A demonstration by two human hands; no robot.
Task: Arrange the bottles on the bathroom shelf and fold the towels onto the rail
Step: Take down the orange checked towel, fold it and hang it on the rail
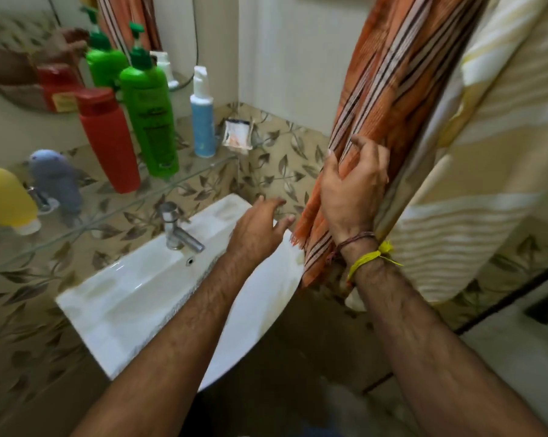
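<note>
An orange striped towel (392, 89) hangs down at the upper right, beside a cream and white striped towel (487, 171). My right hand (351, 187) grips the orange towel halfway down its length. My left hand (256, 228) hovers with fingers spread just left of the towel's fringed lower edge, holding nothing. On the glass shelf (184, 181) stand a red bottle (108, 143), a green pump bottle (149, 118) and a blue and white spray bottle (202, 118). A yellow bottle (4, 200) and a grey bottle (56, 181) sit further left.
A white sink (133, 298) with a chrome tap (174, 228) lies below the shelf. A round mirror (29, 58) reflects the bottles. A soap holder (238, 135) is fixed to the leaf-patterned tile wall. The rail is out of view.
</note>
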